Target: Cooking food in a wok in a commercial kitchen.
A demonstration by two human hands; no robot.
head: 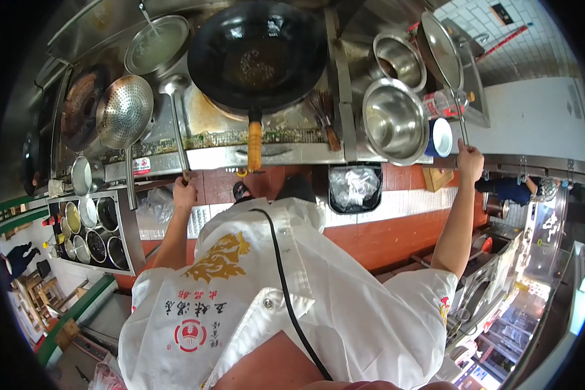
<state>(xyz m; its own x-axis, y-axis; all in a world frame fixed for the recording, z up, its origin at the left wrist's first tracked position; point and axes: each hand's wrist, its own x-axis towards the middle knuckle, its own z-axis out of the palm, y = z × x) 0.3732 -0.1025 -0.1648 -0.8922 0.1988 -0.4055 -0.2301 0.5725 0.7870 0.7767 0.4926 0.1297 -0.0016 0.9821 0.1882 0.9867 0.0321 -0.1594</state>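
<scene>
My left hand (185, 192) is closed around the handle end of a steel ladle (177, 112), whose bowl rests on the stove top left of the wok. Off to the right, my right hand (470, 162) grips the long thin handle of a round strainer (441, 51), held up over the right counter. Between them sits a large black wok (258, 53) with a little bubbling liquid in its bottom. Its wooden handle (255, 146) points toward me, and neither hand touches it.
A perforated skimmer (126, 112) and a basin of cloudy liquid (157, 45) stand left. Several seasoning pots (96, 246) fill a steel rack. Steel bowls (395, 122), a plastic bottle (443, 103) and a blue cup (441, 137) are right. A lined bin (355, 187) stands below; another person (504, 189) is far right.
</scene>
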